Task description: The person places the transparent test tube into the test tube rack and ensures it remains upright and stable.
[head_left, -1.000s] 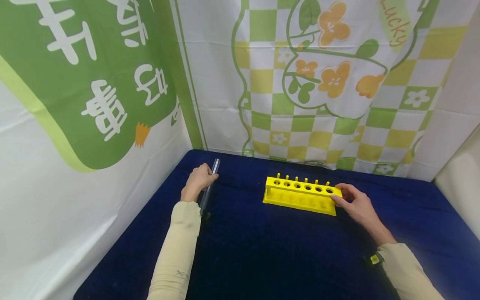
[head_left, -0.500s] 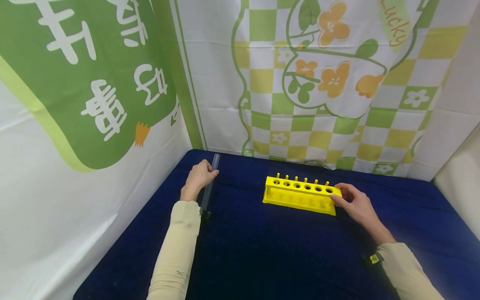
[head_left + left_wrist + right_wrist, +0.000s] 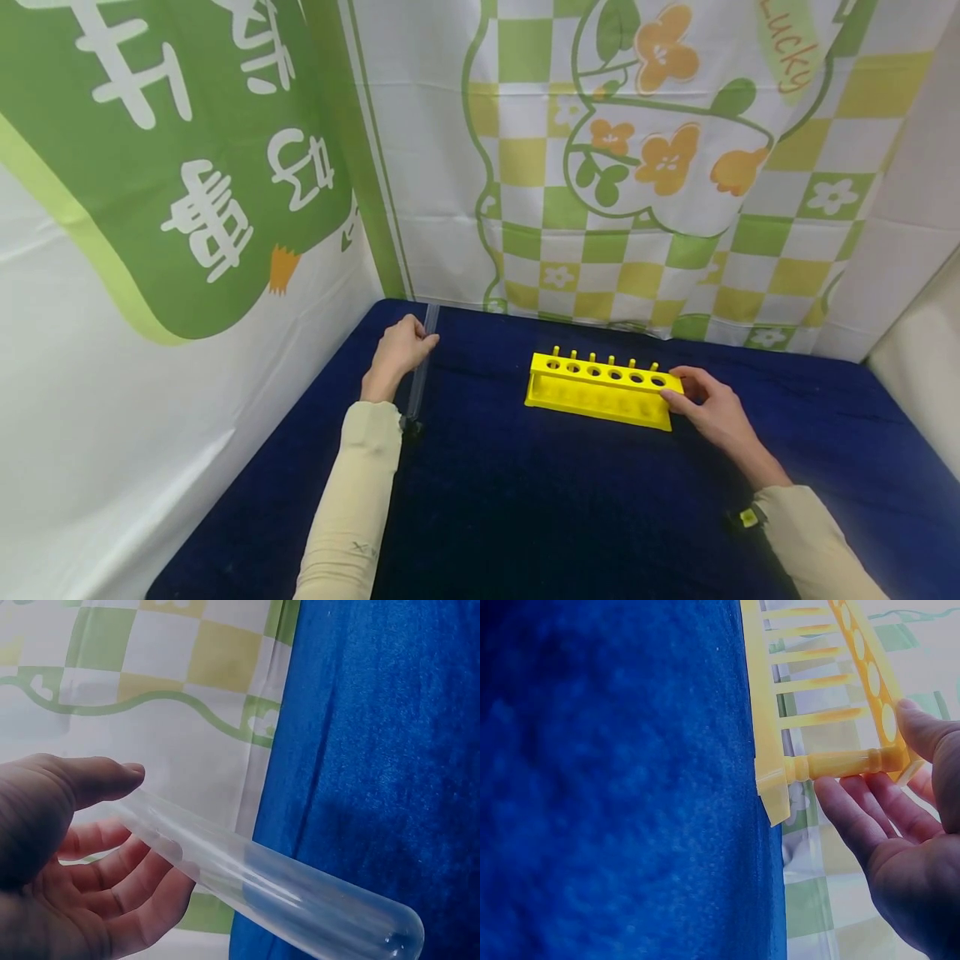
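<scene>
My left hand (image 3: 396, 354) pinches a clear test tube (image 3: 420, 385) between thumb and fingers, on the left of the table. In the left wrist view the tube (image 3: 300, 892) slants down to the right, its rounded closed end over the blue cloth and its other end up by my thumb. A yellow test tube rack (image 3: 592, 406) stands upright right of centre, its row of round holes unfilled and a row of pegs along its back. My right hand (image 3: 716, 412) grips its right end, thumb on the top plate and fingers by the end post (image 3: 844, 763).
Dark blue cloth (image 3: 540, 508) covers the table. A white and green printed curtain (image 3: 262, 350) hangs along the left side, and a checkered one (image 3: 637, 283) hangs behind the rack.
My left hand has moved slightly up and away with the test tube, whose upper end now sits higher in the head view. The right hand and the rack have stayed put.
</scene>
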Available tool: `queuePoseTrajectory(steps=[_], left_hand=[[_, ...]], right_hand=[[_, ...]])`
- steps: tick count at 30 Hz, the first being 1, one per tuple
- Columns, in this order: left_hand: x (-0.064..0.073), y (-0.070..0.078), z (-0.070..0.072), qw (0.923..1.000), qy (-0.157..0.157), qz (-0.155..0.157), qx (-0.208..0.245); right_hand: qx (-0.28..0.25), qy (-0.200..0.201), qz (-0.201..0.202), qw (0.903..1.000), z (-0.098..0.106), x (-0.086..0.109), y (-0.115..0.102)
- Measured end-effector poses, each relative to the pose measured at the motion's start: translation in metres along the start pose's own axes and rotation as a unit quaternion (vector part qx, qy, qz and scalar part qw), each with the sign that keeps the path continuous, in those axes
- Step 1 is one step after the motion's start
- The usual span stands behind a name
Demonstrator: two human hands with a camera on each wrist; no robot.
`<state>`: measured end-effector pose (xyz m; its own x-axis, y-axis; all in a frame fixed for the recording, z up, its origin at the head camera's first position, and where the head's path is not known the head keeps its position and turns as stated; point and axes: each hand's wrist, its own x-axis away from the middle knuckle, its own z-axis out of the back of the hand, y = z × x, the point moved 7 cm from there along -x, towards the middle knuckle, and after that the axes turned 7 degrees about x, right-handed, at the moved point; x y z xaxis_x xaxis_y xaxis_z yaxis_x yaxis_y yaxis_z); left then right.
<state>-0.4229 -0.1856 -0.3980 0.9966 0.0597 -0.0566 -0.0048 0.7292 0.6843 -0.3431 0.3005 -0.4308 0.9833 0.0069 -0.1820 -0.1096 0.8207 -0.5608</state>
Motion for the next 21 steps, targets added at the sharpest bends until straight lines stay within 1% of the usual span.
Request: queuePoseTrajectory(steps=[5, 14, 17, 21], left_hand=[[0.002, 0.003, 0.002, 1.0, 0.003, -0.003, 0.009], [0.003, 0.008, 0.006, 0.9996, 0.011, -0.004, 0.025], [0.004, 0.01, 0.006, 0.9995, 0.012, -0.009, 0.029], [0.005, 0.016, 0.008, 0.999, 0.019, -0.023, 0.033]], right_hand=[[0.0, -0.001, -0.001, 1.0, 0.0, -0.001, 0.001], [0.004, 0.002, 0.009, 0.9999, 0.0, -0.002, 0.002], [0.005, 0.004, 0.006, 1.0, 0.0, -0.001, 0.002], [0.006, 0.004, 0.006, 1.0, 0.0, -0.001, 0.001]])
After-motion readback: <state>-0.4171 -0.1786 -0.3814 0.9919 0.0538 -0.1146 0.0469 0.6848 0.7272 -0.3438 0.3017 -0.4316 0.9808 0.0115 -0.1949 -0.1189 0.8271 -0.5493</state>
